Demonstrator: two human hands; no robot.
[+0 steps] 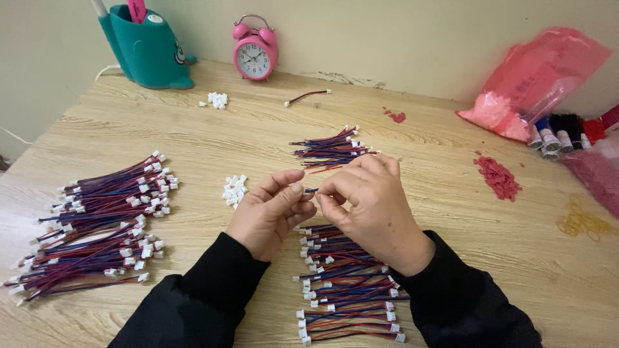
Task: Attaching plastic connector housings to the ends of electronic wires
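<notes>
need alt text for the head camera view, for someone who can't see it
Two bare hands, left hand and right hand, pinch a short red-and-blue wire between their fingertips above a wooden table. Piles of similar wires with white connectors lie beneath the hands and at the far left, with a pink alarm clock by the wall.

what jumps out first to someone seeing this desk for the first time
The two hands, left hand and right hand, meet mid-table, pinching a short wire between their fingertips. A big pile of red and blue wires with white plugs sprawls at the left. At the back edge stands a pink alarm clock, and a pink plastic bag lies far right.
</notes>
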